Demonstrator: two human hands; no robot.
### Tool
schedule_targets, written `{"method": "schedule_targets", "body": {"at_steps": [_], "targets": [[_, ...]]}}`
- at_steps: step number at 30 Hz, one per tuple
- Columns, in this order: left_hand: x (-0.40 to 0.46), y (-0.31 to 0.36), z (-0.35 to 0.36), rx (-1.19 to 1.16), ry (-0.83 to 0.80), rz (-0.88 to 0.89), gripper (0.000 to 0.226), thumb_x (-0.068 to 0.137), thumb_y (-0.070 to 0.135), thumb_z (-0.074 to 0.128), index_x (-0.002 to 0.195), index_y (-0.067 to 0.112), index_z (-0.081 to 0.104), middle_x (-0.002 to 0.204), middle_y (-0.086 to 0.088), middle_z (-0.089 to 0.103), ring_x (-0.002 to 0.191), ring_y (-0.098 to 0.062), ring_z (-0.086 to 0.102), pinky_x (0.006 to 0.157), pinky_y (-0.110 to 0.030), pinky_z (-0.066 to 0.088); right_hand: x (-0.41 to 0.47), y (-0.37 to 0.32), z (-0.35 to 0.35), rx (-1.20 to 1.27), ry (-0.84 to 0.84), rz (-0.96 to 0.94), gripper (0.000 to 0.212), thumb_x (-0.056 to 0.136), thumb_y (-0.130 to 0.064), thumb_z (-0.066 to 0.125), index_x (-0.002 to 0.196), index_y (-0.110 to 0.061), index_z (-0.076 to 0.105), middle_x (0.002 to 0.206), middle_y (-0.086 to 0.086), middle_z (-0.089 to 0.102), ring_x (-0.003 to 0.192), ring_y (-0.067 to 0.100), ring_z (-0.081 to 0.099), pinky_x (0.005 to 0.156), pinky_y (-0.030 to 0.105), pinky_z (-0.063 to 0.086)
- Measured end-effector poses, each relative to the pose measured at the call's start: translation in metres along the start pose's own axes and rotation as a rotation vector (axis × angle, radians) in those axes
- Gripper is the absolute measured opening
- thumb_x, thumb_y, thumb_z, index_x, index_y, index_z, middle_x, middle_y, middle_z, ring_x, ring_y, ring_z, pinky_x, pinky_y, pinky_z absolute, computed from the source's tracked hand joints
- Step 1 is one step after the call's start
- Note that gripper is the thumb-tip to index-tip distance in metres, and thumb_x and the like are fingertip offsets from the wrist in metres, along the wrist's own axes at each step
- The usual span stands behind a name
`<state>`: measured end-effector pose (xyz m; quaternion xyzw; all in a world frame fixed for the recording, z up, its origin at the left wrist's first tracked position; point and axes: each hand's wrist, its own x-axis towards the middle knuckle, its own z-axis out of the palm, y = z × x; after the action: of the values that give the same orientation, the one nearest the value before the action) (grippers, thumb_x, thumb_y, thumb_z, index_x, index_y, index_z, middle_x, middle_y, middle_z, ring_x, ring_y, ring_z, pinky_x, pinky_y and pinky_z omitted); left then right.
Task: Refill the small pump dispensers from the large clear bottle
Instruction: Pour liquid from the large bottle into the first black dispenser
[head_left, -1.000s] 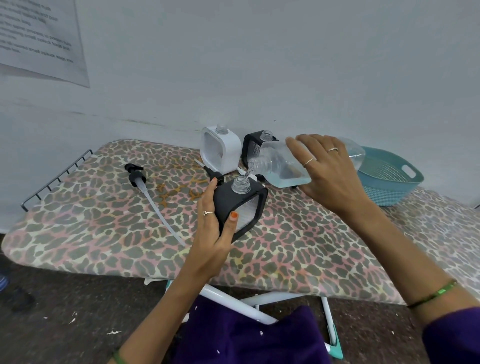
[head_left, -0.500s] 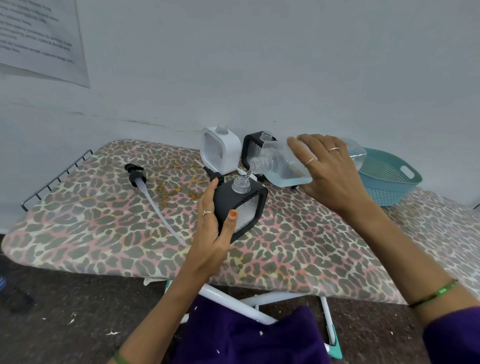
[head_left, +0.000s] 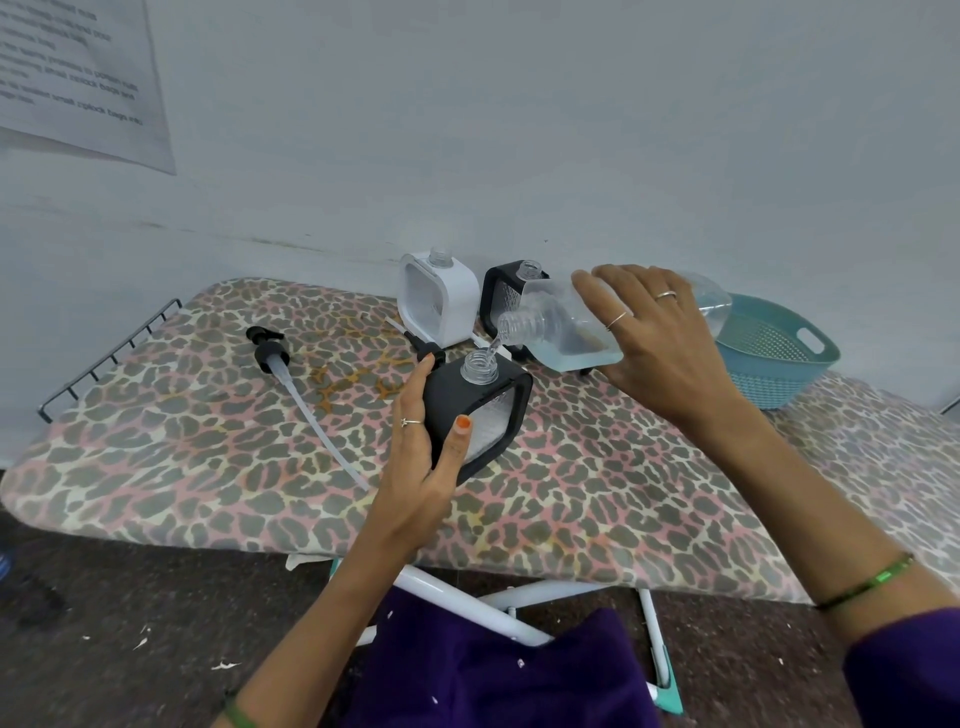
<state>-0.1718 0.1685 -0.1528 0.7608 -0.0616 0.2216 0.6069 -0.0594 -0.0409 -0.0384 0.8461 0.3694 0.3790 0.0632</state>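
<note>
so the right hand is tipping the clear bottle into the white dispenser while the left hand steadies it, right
Not the white one. The head view shows the right hand tipping the clear bottle into the black dispenser, which the left hand steadies. The white dispenser stands behind, untouched.

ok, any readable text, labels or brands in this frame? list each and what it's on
Paper sheet on the wall, top left: several printed lines, too blurred to quote reliably.
Large clear bottle, black dispenser, white dispenser, second black dispenser, teal basket: no label or marking visible.
</note>
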Motion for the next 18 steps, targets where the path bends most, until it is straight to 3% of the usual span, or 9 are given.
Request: {"method": "schedule_targets", "body": {"at_steps": [12, 18], "targets": [[0.0003, 0.0, -0.0002, 0.001, -0.004, -0.007, 0.054, 0.092, 0.061, 0.039, 0.137, 0.065, 0.009, 0.153, 0.005, 0.03, 0.141, -0.011, 0.031, 0.116, -0.038, 0.03, 0.0011, -0.0004, -0.0018, 0.003, -0.001, -0.007, 0.08, 0.061, -0.001, 0.078, 0.13, -0.012, 0.039, 0.119, 0.019, 0.062, 0.105, 0.039, 0.06, 0.088, 0.051, 0.045], [0.0014, -0.0004, 0.0004, -0.011, 0.007, -0.031, 0.063, 0.092, 0.056, 0.041, 0.148, 0.04, 0.016, 0.151, 0.003, 0.033, 0.139, -0.013, 0.034, 0.115, -0.041, 0.032, 0.0013, -0.0012, -0.0021, 0.003, -0.008, -0.006, 0.082, 0.06, -0.002, 0.08, 0.13, -0.013, 0.039, 0.119, 0.019, 0.062, 0.106, 0.039, 0.06, 0.088, 0.05, 0.045]]}}
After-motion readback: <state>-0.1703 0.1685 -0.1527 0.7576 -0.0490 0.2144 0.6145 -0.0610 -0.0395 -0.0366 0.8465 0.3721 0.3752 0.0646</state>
